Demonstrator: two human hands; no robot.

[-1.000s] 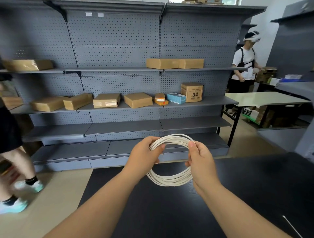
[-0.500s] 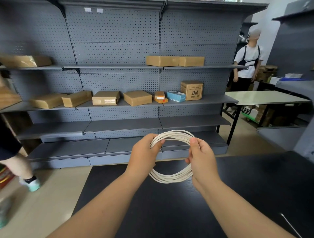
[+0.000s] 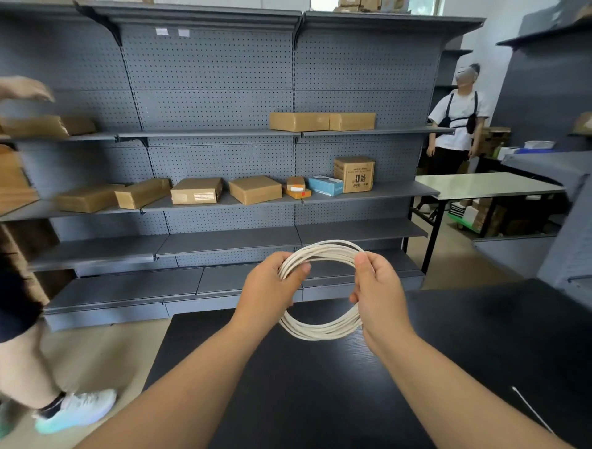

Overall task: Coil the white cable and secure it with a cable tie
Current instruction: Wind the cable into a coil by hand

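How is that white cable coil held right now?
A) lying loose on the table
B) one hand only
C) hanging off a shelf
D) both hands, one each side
D: the left hand and right hand each grip one side of the white cable coil.

Bright, even light fills the room, with an overexposed window [image 3: 321, 4] just above the grey shelving [image 3: 208, 80] and soft shadows under its shelves. Wide-angle distortion bows the shelving's outer edges. In front of it the white cable [image 3: 320, 332] is crisp, while a passer-by's shoe [image 3: 77, 411] left of it is motion-blurred.
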